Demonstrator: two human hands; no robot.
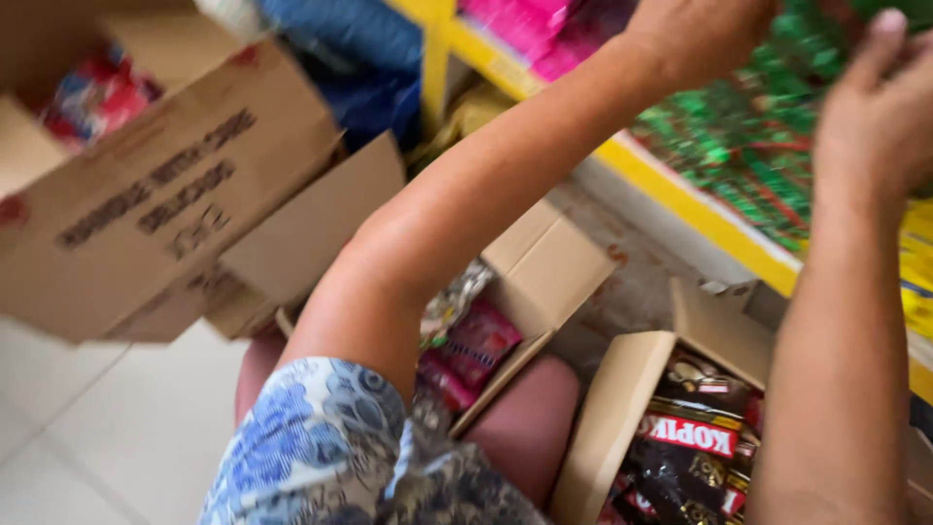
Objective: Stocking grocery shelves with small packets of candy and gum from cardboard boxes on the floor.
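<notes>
Green packets (748,146) on the far right yellow shelf (680,199) are being reached for by both hands, right hand (875,107) open-fingered, left hand (695,34) grip unclear; some may be getting knocked into the boxes (622,408) below.

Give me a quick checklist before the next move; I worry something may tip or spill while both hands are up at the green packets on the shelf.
1. Left hand at the green packets: ok, though its grip is cut off by the frame edge, cannot tell.
2. Right hand free: ok, fingers spread, nothing seen held.
3. Open box on the lap steady: cannot tell, the left forearm hides part of it.
4. Box of dark packets upright: ok, flaps open.
5. Yellow shelf edge unobstructed: ok.
</notes>
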